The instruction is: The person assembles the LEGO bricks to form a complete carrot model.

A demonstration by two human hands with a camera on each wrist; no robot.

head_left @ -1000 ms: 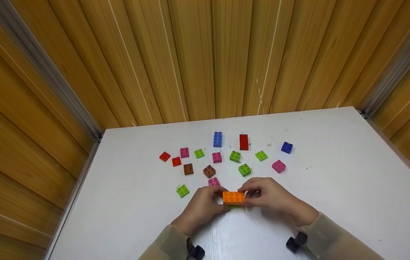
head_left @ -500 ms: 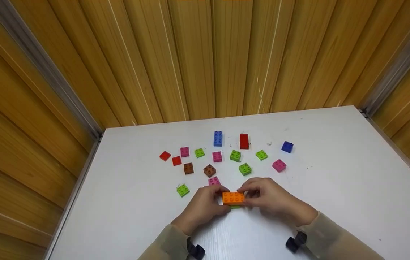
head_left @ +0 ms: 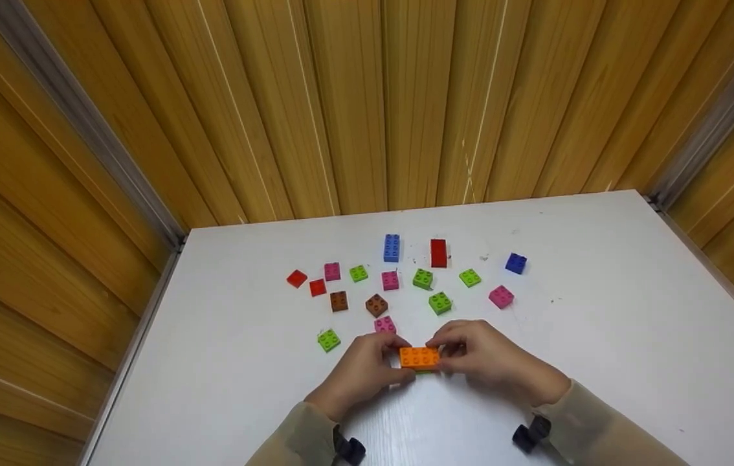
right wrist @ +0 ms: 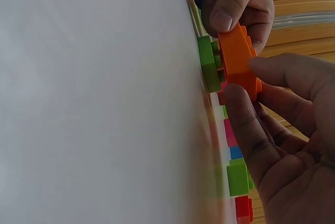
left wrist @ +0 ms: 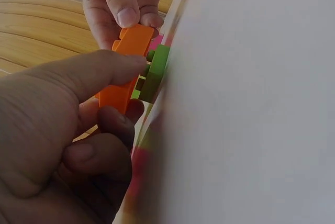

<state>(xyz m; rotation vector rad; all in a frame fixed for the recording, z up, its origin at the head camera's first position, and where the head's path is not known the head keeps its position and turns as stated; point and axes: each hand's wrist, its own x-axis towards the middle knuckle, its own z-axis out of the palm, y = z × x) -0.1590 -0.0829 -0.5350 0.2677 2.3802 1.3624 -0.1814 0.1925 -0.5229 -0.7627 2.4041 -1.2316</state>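
Note:
Both hands hold an orange building brick (head_left: 419, 358), two studs wide and with studs up, near the front middle of the table. My left hand (head_left: 364, 370) pinches its left end between thumb and fingers. At the other end, thumb and fingers of my right hand (head_left: 483, 353) grip it. Directly beneath lies a green brick (left wrist: 157, 75), flatter than the orange one. Its studs show in both wrist views, close under the orange brick's underside. From the head view only a thin green strip appears below the orange edge.
Behind the hands, several loose bricks lie scattered, among them a pink brick (head_left: 385, 325), a brown brick (head_left: 377, 305) and a light green brick (head_left: 440, 303). Farther back are a long blue brick (head_left: 391, 248) and a red brick (head_left: 438, 253). Wood-look panels (head_left: 354, 110) border the white table (head_left: 211, 388).
Both hands keep their hold on the orange brick, nearly in place. The whole head view has shifted very slightly; the loose bricks stay where they were.

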